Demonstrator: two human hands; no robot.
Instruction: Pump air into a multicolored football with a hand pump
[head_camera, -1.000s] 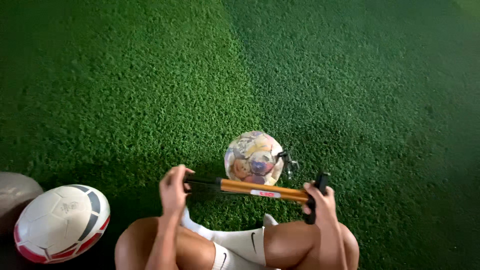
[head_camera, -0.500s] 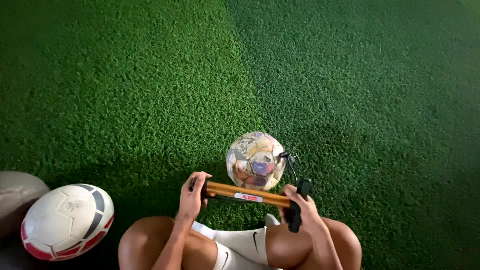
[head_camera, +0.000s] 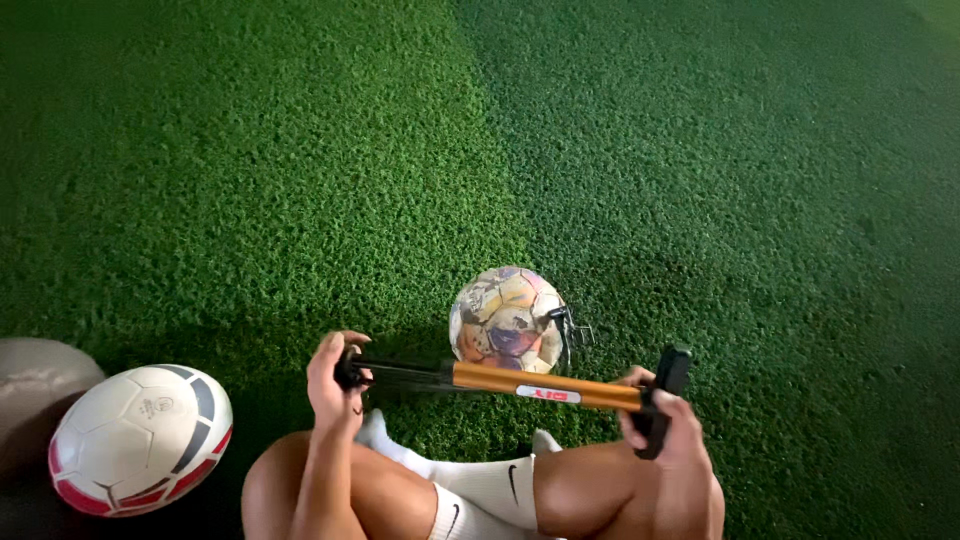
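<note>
Green artificial grass (head_camera: 300, 180) covers the whole ground in the head view, and the person sits on it with bare knees and white socks (head_camera: 470, 485) at the bottom edge.

Both hands hold one hand pump (head_camera: 530, 383) in front of the knees. The left hand (head_camera: 332, 385) is closed around the black end of the thin dark rod, with the fingers curled over it. The right hand (head_camera: 665, 435) is closed around the black cross handle at the other end of the pump, and this handle stands almost upright through the fist. The two hands are well apart from each other.

Between the hands the pump lies nearly level. Its long axis runs from the left hand to the right hand, and the right end sits a little lower. The orange tube fills the part nearer the right hand, and the dark rod shows nearer the left hand.

Just beyond the pump, between the hands, a colourful worn ball (head_camera: 508, 318) rests on the grass, with a thin black hose (head_camera: 568, 335) at its right side. Far out from the left hand lies a white ball (head_camera: 140, 438) with red and grey patches, and a grey rounded thing (head_camera: 35, 385) sits just beside it, partly cut by the edge.
</note>
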